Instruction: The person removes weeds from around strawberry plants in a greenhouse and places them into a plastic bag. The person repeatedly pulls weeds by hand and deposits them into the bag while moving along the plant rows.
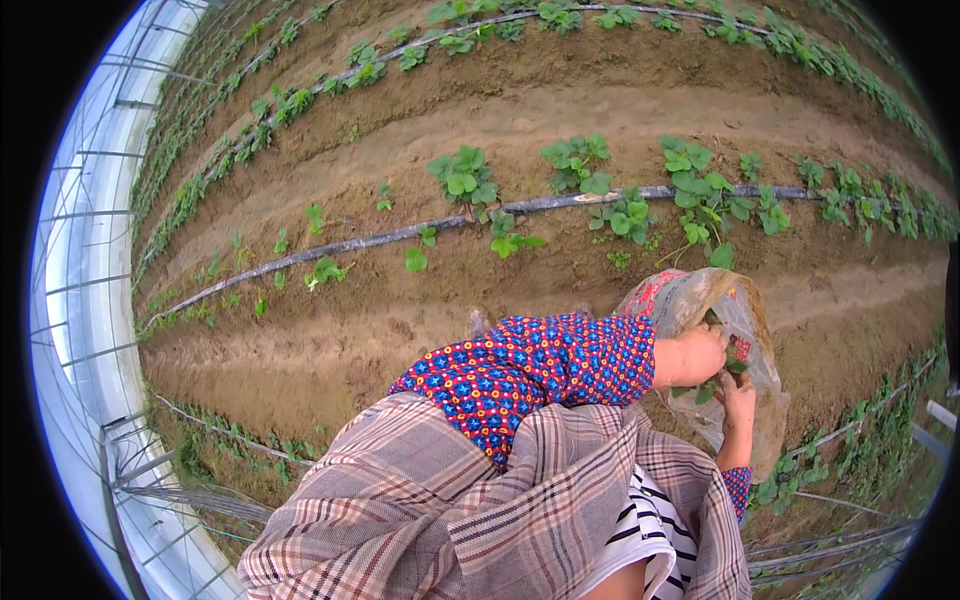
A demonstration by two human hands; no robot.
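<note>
At the mouth of a clear plastic bag [757,319] with red printing and mud on its rim, my two hands meet. My left hand [699,354], bent at the wrist, has its fingers curled over leafy green plants. My right hand [739,405] comes up from below, its fingertips closed at a small green leaf [735,365]. More leaves [703,392] show under my left hand, inside or against the bag. My hands hide part of the plants, and how many stems each hand holds is not visible.
A soil ridge with strawberry plants [463,176] and a dark drip hose [360,241] runs across in front of me. Sparse seedlings [326,271] stand on its left part. More planted rows [367,71] lie beyond. The greenhouse's film wall [86,247] curves along the left.
</note>
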